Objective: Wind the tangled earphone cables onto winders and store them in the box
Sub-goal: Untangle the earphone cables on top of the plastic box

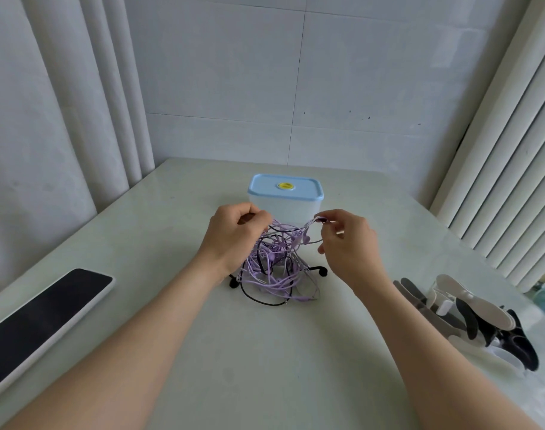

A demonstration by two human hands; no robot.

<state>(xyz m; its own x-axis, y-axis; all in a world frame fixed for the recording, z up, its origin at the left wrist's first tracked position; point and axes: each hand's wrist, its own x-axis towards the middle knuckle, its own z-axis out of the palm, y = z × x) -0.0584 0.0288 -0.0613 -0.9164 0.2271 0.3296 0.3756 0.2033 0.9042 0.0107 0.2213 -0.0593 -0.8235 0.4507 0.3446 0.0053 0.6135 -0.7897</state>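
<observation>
A tangle of purple and black earphone cables (276, 268) hangs from both hands down onto the pale table (265, 352). My left hand (234, 234) is closed on the top of the bundle at its left. My right hand (345, 240) pinches a purple strand at the upper right, pulling it sideways. Black earbuds lie at the tangle's lower edges. Just behind the hands stands the translucent box (285, 198) with its light blue lid on. A pile of black, white and grey winders (469, 315) lies at the right.
A phone (45, 324) with a dark screen in a white case lies at the table's left edge. White curtains hang on both sides and a tiled wall stands behind the table.
</observation>
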